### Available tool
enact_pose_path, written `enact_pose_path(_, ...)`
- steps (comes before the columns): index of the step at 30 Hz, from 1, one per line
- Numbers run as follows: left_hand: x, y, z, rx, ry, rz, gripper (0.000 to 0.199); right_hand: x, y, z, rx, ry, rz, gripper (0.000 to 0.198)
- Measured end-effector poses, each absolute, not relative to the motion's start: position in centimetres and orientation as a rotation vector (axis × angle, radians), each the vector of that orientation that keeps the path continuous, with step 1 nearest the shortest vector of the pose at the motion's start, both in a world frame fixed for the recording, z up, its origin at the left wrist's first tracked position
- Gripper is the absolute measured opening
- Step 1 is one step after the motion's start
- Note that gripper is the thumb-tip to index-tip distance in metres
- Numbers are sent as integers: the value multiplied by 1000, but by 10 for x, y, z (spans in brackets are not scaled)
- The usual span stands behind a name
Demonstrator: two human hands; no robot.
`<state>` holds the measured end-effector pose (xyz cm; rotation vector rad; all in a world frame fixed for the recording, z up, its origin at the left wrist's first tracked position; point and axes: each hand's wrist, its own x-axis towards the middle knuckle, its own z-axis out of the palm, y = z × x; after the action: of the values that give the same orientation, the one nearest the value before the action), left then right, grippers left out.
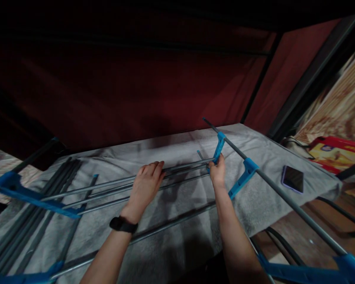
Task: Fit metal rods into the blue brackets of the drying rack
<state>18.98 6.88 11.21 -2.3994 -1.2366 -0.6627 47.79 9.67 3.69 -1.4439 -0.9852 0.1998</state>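
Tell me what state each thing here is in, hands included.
Left hand: laid over the thin rods.
Right hand: fingers closed on a blue bracket.
Thin rods: side by side, right ends partly hidden.
Phone: lying flat, screen dark.
Gray cloth: spread out, wrinkled.
Dark tubes: lying side by side on the cloth.
Black wristband: being worn.

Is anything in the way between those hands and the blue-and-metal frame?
Nothing visible: the left hand lies over the metal rods, and the right hand grips the blue bracket. The phone lies off to the right.
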Motion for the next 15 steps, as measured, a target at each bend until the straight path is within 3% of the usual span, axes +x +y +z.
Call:
enact_pose_path(5, 210, 81, 112, -2491, -1254, -491, 32, 475, 93, 48, -1559, -955, 214, 48)
enact_pose_path(15, 210, 85, 111, -2505, -1313, -590, 33, 473, 89, 59, -1684, -982, 109, 34)
